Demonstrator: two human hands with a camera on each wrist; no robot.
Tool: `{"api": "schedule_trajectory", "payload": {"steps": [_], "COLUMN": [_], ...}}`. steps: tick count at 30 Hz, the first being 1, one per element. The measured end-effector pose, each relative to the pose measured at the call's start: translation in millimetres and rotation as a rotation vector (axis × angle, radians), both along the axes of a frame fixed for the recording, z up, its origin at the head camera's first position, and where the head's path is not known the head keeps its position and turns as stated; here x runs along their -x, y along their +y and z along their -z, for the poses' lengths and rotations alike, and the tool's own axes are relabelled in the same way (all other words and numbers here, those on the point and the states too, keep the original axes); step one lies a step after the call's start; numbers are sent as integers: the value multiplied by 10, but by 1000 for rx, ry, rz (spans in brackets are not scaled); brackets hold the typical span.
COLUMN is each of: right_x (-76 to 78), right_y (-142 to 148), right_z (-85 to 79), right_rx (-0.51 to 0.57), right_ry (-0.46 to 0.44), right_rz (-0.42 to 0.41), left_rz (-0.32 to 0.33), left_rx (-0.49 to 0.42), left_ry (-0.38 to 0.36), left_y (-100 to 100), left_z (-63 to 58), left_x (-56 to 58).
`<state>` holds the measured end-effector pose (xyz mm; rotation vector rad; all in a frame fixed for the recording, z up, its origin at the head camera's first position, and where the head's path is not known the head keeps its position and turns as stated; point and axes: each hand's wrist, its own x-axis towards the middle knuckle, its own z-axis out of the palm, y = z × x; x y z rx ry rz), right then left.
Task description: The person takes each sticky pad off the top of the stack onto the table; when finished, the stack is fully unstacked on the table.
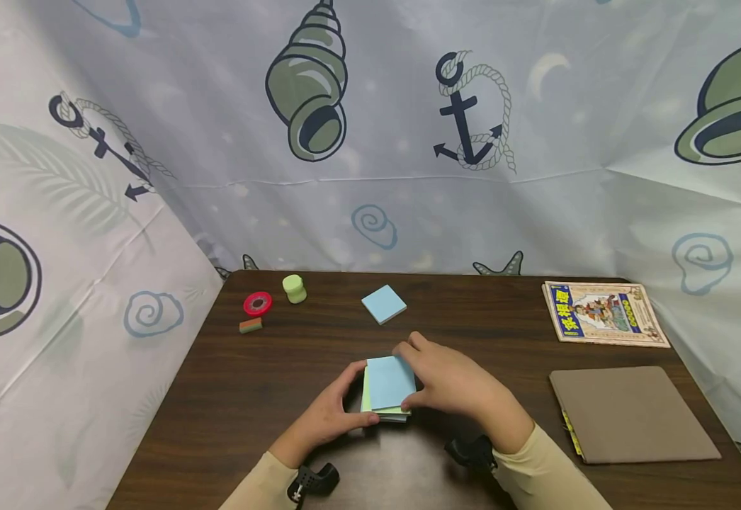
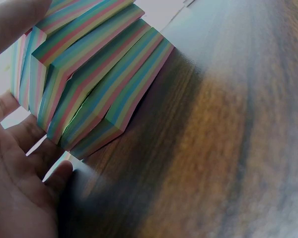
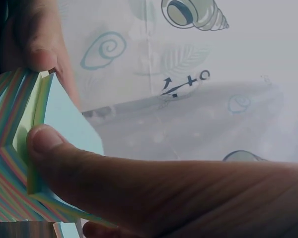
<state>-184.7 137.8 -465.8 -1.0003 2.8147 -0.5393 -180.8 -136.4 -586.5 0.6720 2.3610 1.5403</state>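
Observation:
A stack of sticky note pads (image 2: 99,64) with rainbow-striped edges stands on the table before me, its layers slightly askew. On top lies a light blue sticky note pad (image 1: 391,382), with a pale green layer showing beneath it. My left hand (image 1: 331,413) holds the stack from the left, thumb at the near side and fingers along the far side. From the right, my right hand (image 1: 456,382) pinches the top pad, its thumb (image 3: 47,141) against the near edge. Beyond the hands, a separate blue pad (image 1: 384,304) lies flat.
At the back left of the dark wooden table (image 1: 472,312) are a red ring (image 1: 258,304), a light green rounded object (image 1: 294,289) and a small orange-green block (image 1: 251,325). Printed booklets (image 1: 606,314) and a brown folder (image 1: 635,416) lie on the right. A patterned curtain (image 1: 396,142) hangs behind.

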Motion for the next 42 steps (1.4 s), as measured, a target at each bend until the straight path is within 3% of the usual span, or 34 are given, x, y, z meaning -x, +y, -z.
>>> {"api": "schedule_trajectory", "payload": {"steps": [10, 14, 20, 31, 36, 42], "right_x": [34, 36, 38, 101, 166, 301], "right_y": [9, 27, 39, 73, 105, 153], "right_z": [-51, -85, -145, -196, -126, 25], "right_rx": [81, 171, 324, 470, 582, 756], "right_ry": [34, -3, -30, 26, 8, -44], "right_rz": [-31, -68, -82, 49, 86, 222], "left_rz": [-5, 15, -5, 4, 25, 40], "left_rx": [17, -15, 19, 8, -13, -39], "left_ry": [-16, -17, -32, -28, -20, -30], "left_y": [2, 1, 2, 3, 2, 1], "left_z": [-48, -53, -73, -99, -82, -64], "left_x": [-7, -5, -12, -2, 8, 10]}}
